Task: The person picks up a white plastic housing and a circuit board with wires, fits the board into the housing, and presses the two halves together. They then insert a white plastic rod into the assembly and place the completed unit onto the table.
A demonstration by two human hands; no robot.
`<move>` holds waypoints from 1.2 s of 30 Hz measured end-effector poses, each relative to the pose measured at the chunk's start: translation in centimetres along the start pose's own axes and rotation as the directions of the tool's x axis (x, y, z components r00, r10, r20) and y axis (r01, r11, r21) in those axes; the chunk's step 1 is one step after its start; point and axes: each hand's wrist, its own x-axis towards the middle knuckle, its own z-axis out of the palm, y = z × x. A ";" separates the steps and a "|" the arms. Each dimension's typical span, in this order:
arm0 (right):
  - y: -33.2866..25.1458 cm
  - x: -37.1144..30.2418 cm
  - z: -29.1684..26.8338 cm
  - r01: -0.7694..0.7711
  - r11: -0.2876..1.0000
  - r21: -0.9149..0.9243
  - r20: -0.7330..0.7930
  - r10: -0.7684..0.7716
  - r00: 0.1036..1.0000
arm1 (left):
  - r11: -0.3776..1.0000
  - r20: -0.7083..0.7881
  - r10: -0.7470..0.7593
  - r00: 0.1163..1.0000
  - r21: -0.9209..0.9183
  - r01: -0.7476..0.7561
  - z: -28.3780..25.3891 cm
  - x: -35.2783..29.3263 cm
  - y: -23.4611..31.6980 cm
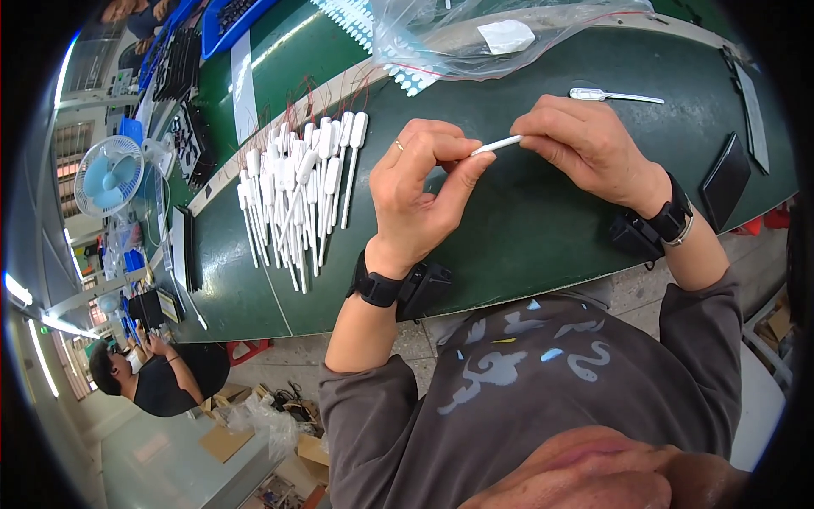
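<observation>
Between both hands, above the green table (509, 246), is a slim white rod-shaped piece (498, 146). My left hand (421, 188) is closed, pinching its left end between thumb and fingers. At the other end, the fingertips of my right hand (587, 151) grip it; they hide that end. Left of my left hand lies a pile of white wand-like pieces (297, 182) with wide heads and thin stems, and thin red wires run from their far side. Beyond my right hand a single similar piece (588, 94) rests with its stem pointing right.
A clear plastic bag (475, 47) with a white scrap (506, 37) sits at the back, beside a sheet of white dots (410, 78). A dark flat case (726, 182) lies at the right edge. Far left are a fan (108, 176), a blue bin (222, 30) and a seated person (174, 377).
</observation>
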 end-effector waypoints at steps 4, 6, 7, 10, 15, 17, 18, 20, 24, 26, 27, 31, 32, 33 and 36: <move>-0.2 0.1 0.2 0.026 0.999 -0.031 -0.011 -0.027 1.000 | 0.999 0.025 -0.036 0.999 -0.023 0.036 0.5 -0.2 0.0; 0.0 0.0 0.3 0.071 0.994 -0.079 -0.023 -0.073 0.997 | 0.996 0.042 -0.078 0.996 -0.027 0.079 0.7 -0.3 -0.1; 0.0 -0.1 0.4 0.068 0.995 -0.079 -0.022 -0.070 0.997 | 0.996 0.044 -0.079 0.996 -0.030 0.081 0.9 -0.3 -0.1; 0.1 -0.3 0.6 0.089 0.991 -0.098 -0.011 -0.091 0.996 | 0.997 0.097 -0.074 0.993 0.015 0.073 1.3 -0.4 0.0; 0.0 -0.3 0.4 0.092 0.990 -0.103 -0.011 -0.094 0.996 | 0.998 0.076 -0.039 0.996 0.053 0.035 1.5 -0.6 0.1; 0.1 -0.4 0.4 0.064 0.992 -0.108 0.040 -0.060 0.997 | 0.994 0.084 -0.037 0.996 0.105 0.028 1.6 -0.6 -0.2; 0.1 -0.4 0.3 0.052 0.992 -0.113 0.065 -0.045 0.997 | 0.991 0.087 -0.034 0.996 0.130 0.022 1.5 -0.7 -0.2; 0.9 -0.3 0.2 0.032 0.996 -0.083 0.053 -0.028 0.998 | 0.988 0.100 -0.130 0.986 0.096 0.121 1.2 -0.6 -0.5; 2.6 0.0 -1.4 -0.113 0.993 0.024 0.031 0.113 0.993 | 0.889 0.065 -0.441 0.895 -0.109 0.445 -0.9 -0.1 -2.0; 3.0 0.3 -2.6 -0.325 0.941 0.095 0.024 0.324 0.946 | 0.807 0.010 -0.546 0.838 -0.262 0.529 -1.3 0.1 -2.1; 3.0 0.2 -2.8 -0.321 0.943 0.091 0.021 0.320 0.947 | 0.797 0.026 -0.545 0.838 -0.293 0.528 -1.2 0.1 -2.0; 3.2 0.1 -3.0 -0.305 0.935 0.183 0.091 0.292 0.952 | 0.777 0.051 -0.558 0.828 -0.317 0.544 -1.4 0.2 -2.4; 3.1 0.2 -3.0 -0.342 0.922 0.184 0.128 0.322 0.938 | 0.777 0.047 -0.573 0.818 -0.284 0.561 -1.6 0.2 -2.6; 3.1 0.2 -3.0 -0.380 0.907 0.184 0.166 0.352 0.921 | 0.775 0.043 -0.589 0.807 -0.251 0.580 -1.6 0.2 -2.8; 3.1 0.0 -1.9 -0.327 0.931 0.162 0.164 0.302 0.939 | 0.959 0.008 -0.114 0.993 0.264 0.108 -1.3 0.6 -2.7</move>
